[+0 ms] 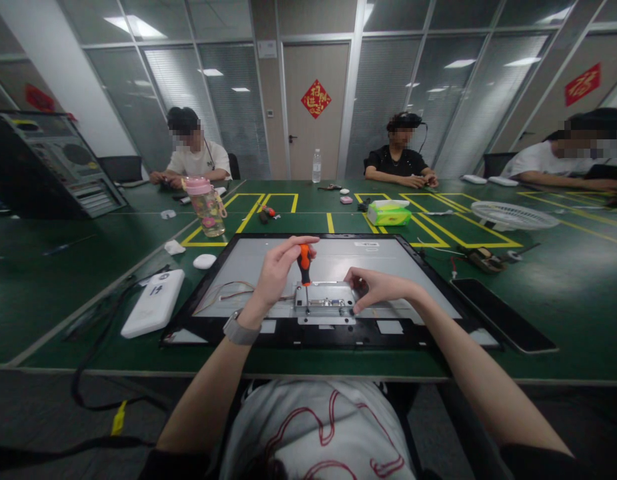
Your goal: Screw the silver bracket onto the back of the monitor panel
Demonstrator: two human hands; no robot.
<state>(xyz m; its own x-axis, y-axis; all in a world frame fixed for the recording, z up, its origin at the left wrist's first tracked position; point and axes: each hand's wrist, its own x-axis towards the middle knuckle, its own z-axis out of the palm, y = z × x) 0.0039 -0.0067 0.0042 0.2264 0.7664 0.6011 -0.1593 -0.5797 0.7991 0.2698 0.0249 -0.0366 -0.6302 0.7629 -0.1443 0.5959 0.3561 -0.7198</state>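
An orange and black screwdriver [304, 263] stands upright with its shaft down at the left part of a small metal bracket box [321, 300]. My left hand [283, 263] is closed around the top of its handle, one finger stretched over the end. At the box's right edge, my right hand [373, 288] grips with thumb and fingers on either side. The box sits on the grey back of a flat display panel [268, 267] with a black frame. Thin wires [233, 293] run left from the box across the panel.
Left of the panel lie a white power bank [156, 303], a white oval case [204, 261] and a pink-lidded bottle [207, 210]. A black phone [501, 313] lies to the right. Behind are a green tissue pack [389, 213] and a fan grille [513, 215]. Several people sit across the table.
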